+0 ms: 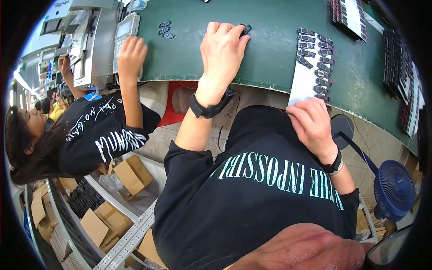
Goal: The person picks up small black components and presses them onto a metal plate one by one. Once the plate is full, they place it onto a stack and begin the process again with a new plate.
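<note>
My left hand [221,54] reaches over the green table [270,54], its fingers bent and closed on a small black rectangular part [245,29]. Most of that part is hidden behind the fingertips. Close to the table's front edge, my right hand [311,126] is pinched by the near end of a white strip [302,87]. A thin reddish line shows at its fingertips, too small to make out. Along the strip lie two rows of similar black parts [306,45] with thin red wires. To the left of my left hand lie 3 loose black parts [165,30].
At left a co-worker's hand [131,56] is by a grey machine's keypad panel [123,38]. More loaded strips [348,18] lie at the far right, with stacks [398,67] beside them. A blue fan [393,184] stands at right; cardboard boxes [133,175] are below left.
</note>
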